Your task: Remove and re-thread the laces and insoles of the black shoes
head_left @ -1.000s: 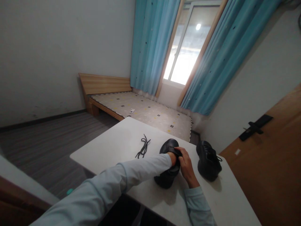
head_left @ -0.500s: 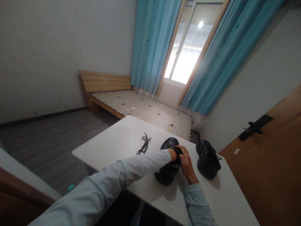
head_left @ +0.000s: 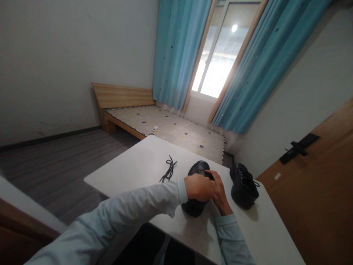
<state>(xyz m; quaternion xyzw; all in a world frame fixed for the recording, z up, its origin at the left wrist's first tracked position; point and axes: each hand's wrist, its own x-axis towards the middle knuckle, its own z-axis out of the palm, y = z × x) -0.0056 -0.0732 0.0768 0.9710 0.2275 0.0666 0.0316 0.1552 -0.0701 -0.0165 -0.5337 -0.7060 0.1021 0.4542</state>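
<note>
A black shoe (head_left: 194, 208) stands on the white table (head_left: 129, 165), its far end pointing toward the bed. My left hand (head_left: 200, 187) lies across the middle of the shoe with its fingers curled; what they pinch is hidden. My right hand (head_left: 220, 193) is at the shoe's right side, its fingers bent over the upper and touching my left hand. A second black shoe (head_left: 244, 187), with laces in it, stands to the right. Left of the held shoe lies a loose dark shoelace (head_left: 169, 169) in a loose bundle.
Beyond the table is a bed (head_left: 176, 129) with a small white object (head_left: 154, 128) on it. Blue curtains (head_left: 179, 55) hang at the window. A wooden door (head_left: 317, 184) with a black handle is at the right, close to the table.
My left hand has come up out of the shoe's opening area and now shows its back above the shoe, against my right hand. The right hand has hardly moved.
</note>
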